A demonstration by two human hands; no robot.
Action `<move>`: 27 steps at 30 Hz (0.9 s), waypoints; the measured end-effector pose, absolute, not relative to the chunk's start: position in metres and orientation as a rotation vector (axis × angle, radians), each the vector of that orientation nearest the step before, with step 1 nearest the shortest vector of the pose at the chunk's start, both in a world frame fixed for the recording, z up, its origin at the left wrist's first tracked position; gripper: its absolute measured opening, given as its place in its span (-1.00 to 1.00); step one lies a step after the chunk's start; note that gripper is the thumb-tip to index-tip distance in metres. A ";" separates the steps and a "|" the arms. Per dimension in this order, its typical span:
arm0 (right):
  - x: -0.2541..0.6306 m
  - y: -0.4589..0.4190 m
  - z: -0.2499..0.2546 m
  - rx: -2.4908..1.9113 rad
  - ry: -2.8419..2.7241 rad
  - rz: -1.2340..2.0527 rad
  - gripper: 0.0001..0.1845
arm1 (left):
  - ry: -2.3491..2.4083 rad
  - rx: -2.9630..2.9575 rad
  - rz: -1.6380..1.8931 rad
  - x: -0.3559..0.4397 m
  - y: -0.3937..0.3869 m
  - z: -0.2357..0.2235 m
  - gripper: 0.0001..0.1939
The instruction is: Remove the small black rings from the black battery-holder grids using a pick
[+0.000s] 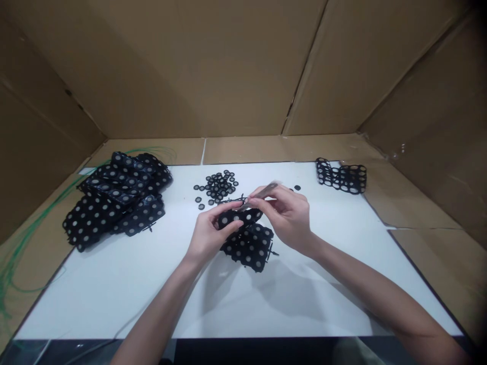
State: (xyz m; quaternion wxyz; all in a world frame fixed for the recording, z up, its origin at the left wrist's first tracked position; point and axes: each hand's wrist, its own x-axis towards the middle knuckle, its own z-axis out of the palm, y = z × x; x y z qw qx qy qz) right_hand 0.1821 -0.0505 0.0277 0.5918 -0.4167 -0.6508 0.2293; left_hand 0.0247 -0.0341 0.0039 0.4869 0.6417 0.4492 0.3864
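A black sheet dotted with pale round spots (249, 248) is gripped at its upper part by my left hand (211, 228), thumb in front and fingers behind. Its lower part hangs folded toward the white table top. My right hand (287, 213) is closed on a slim, greyish metal tool (266, 190), perhaps tweezers; its exact kind is hard to make out. The tip of that tool meets the upper edge of the dotted sheet, close to my left fingertips. Just beyond my hands lies a heap of small black rings with pale centres (219, 186).
On the left rests a pile of similar dotted black sheets (114, 197), with green strands (38, 218) beside it. A black sheet full of round holes (341, 176) lies at the back right. Small black discs (297, 187) sit near my right hand. Cardboard walls (243, 66) surround the white table (133, 289).
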 end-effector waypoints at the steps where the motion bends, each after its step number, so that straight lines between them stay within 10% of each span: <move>1: 0.182 -0.050 0.027 -0.970 -1.516 0.533 -0.92 | 1.089 1.560 0.943 0.025 -0.034 0.003 -0.67; 27: 0.176 -0.051 0.024 -0.970 -1.823 0.438 -0.89 | 1.038 1.550 0.883 0.025 -0.033 -0.001 -0.65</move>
